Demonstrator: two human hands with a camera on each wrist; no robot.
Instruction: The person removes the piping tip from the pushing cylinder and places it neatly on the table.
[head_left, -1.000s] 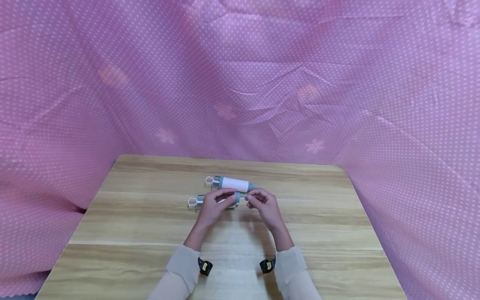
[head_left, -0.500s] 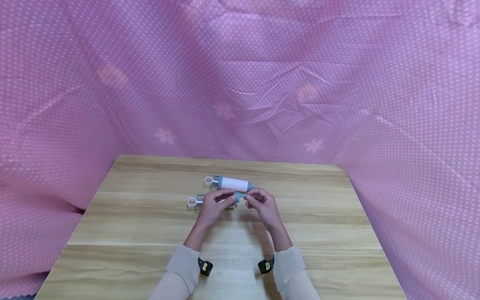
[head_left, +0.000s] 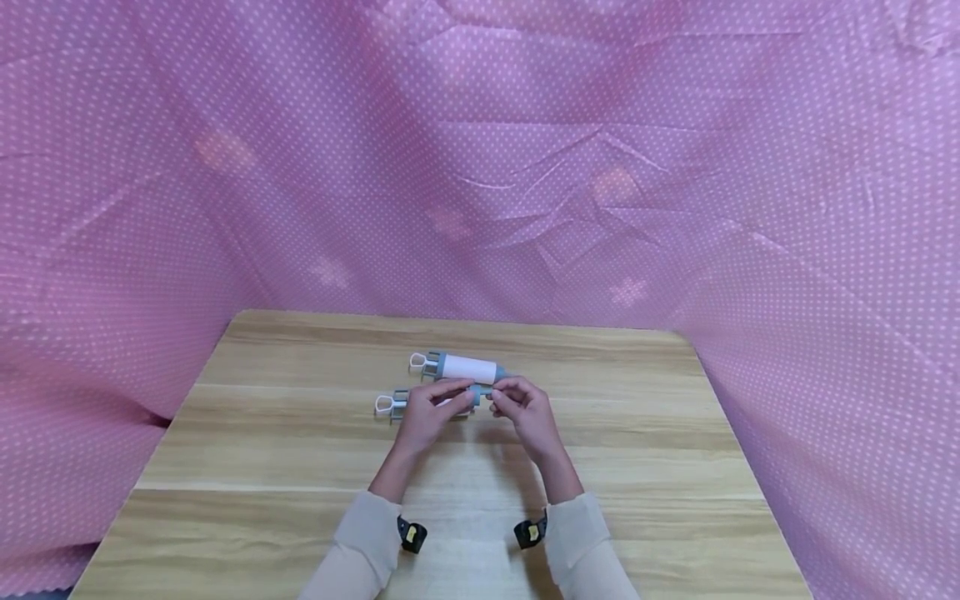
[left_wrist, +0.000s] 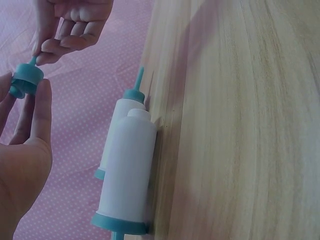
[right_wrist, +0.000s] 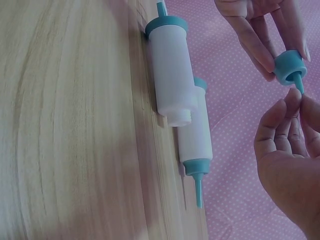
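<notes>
Both hands meet over a teal nozzle cap (right_wrist: 289, 64). My left hand (head_left: 435, 410) grips the cap's wide collar between thumb and fingers. From the right, my right hand (head_left: 529, 417) pinches the thin nozzle (left_wrist: 33, 60) at its tip. Under my left hand lies a white syringe-like tube (right_wrist: 171, 70) whose threaded neck is bare; its white loop handle (head_left: 385, 404) shows on the left. Just behind it rests a second such tube (head_left: 469, 369), with a teal cap and long nozzle fitted (right_wrist: 198, 185).
The two tubes lie side by side on a wood-grain table (head_left: 630, 467), handles to the left. A pink dotted cloth (head_left: 480, 167) hangs behind the table and along both sides. Each wrist carries a small black camera (head_left: 411, 534).
My right hand and wrist have shifted very slightly left, still pinching the nozzle. My left hand keeps its grip on the cap, and both tubes stay in place.
</notes>
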